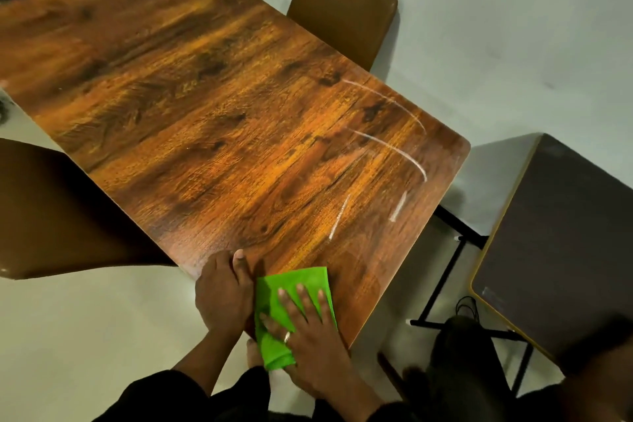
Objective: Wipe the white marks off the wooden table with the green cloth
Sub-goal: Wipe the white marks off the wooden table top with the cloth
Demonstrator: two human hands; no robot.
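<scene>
The wooden table (pixel 191 106) fills the middle of the view. Several white marks (pixel 390 144) curve and streak across its right end, near the far right corner. A folded green cloth (pixel 301 281) lies on the table's near corner, partly hanging over the edge. My right hand (pixel 311 336) rests flat on the cloth with its fingers spread, a ring on one finger. Just left of the cloth, my left hand (pixel 222 295) grips the table's near edge, thumb on top. The marks lie well beyond the cloth, untouched by it.
A brown chair (pixel 346 7) stands at the table's far side and another chair (pixel 51 209) at the left. To the right is a dark side table (pixel 561 243) with a yellow rim. The table's black metal legs (pixel 445 271) show below the right edge.
</scene>
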